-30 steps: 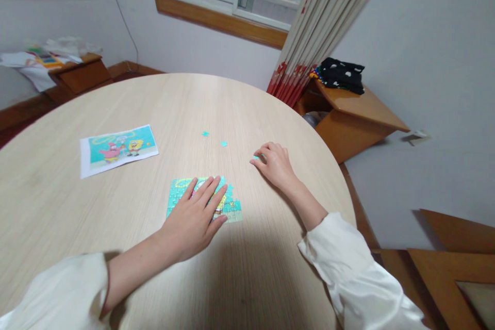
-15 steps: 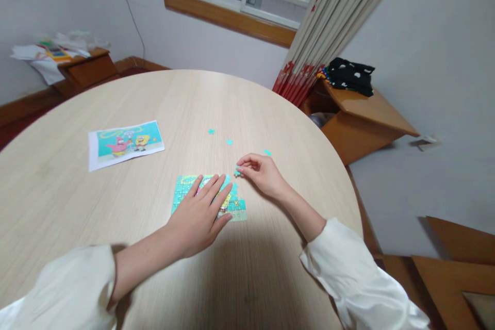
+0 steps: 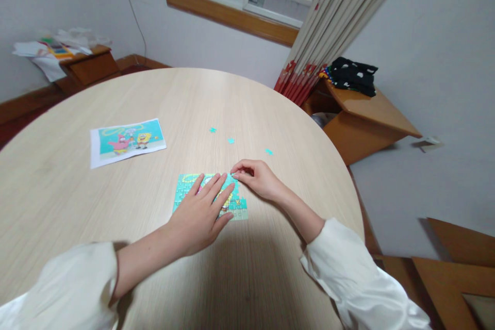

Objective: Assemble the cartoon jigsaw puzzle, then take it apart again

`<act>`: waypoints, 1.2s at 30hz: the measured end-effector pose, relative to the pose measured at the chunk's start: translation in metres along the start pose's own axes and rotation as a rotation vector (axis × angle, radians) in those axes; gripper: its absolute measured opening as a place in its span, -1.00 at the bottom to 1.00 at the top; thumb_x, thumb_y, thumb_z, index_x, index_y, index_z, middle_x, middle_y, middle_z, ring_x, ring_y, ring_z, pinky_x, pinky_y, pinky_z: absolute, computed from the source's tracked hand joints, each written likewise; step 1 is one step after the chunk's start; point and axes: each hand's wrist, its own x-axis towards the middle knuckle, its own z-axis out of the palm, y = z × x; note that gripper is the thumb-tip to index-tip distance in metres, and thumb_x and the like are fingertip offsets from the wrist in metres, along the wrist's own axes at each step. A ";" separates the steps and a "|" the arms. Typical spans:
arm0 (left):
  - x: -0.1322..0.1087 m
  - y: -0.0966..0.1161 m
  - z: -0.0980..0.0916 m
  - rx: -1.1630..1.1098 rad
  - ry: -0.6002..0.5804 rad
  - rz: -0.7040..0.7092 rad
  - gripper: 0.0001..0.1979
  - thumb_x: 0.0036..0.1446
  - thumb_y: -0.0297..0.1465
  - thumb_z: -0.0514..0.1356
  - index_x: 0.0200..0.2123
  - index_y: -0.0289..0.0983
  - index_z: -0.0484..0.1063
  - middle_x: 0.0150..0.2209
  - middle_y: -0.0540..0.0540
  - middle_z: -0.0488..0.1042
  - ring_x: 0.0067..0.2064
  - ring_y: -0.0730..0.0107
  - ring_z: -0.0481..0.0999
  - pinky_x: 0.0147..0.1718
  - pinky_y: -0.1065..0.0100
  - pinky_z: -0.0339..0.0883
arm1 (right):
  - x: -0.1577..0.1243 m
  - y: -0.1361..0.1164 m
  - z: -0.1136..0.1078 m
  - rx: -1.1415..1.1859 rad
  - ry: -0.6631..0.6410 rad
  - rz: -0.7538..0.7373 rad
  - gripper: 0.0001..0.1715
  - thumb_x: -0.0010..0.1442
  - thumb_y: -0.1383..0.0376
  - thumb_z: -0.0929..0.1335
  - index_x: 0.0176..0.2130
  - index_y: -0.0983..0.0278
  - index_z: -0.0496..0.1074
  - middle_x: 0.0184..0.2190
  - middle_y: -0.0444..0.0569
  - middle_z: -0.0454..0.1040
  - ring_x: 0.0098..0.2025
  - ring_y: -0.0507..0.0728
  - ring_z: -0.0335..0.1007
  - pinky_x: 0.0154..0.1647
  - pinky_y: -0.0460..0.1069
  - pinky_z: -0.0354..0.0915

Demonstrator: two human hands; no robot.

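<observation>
A mostly joined jigsaw puzzle in turquoise and yellow lies flat on the round table. My left hand rests across it, palm down with the fingers spread, hiding much of its middle. At the puzzle's upper right edge, my right hand pinches a small turquoise puzzle piece between thumb and fingertips. The fingers cover most of that piece, so I cannot tell whether it is seated. Beyond the hands lie three loose turquoise pieces: one farthest off, one in the middle and one at the right.
A printed cartoon picture on white paper lies to the left on the pale wooden table. Past the table's right edge stands a wooden cabinet with a folded black cloth on top. A curtain hangs beside the window.
My right hand has moved a little left and nearer me, bringing the pinched piece against the puzzle's upper right edge. My left hand stays on the puzzle.
</observation>
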 end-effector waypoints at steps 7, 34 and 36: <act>0.000 0.000 -0.001 0.007 -0.002 0.002 -0.44 0.35 -0.13 -0.19 0.26 -0.31 0.13 0.30 -0.27 0.12 0.33 0.08 0.05 0.26 -0.02 -0.17 | 0.000 0.001 0.000 -0.151 0.087 -0.088 -0.94 0.05 0.41 0.39 -0.40 0.27 0.49 -0.38 -0.09 0.45 -0.34 0.02 0.30 -0.26 -0.04 0.22; 0.002 0.001 -0.003 0.034 -0.027 -0.005 -0.44 0.33 -0.15 -0.13 0.27 -0.33 0.10 0.30 -0.27 0.12 0.32 0.06 0.08 0.25 -0.03 -0.12 | -0.001 -0.004 -0.006 -0.191 0.024 -0.049 -0.91 0.03 0.46 0.42 -0.37 0.30 0.52 -0.38 -0.08 0.40 -0.35 0.00 0.28 -0.32 -0.06 0.20; 0.003 0.002 -0.004 0.035 -0.029 -0.007 -0.44 0.33 -0.16 -0.13 0.28 -0.35 0.09 0.29 -0.27 0.14 0.31 0.04 0.09 0.24 -0.03 -0.11 | -0.002 -0.006 -0.006 -0.221 0.021 -0.052 -0.92 0.06 0.46 0.41 -0.37 0.31 0.51 -0.37 -0.08 0.40 -0.34 0.00 0.29 -0.30 -0.06 0.21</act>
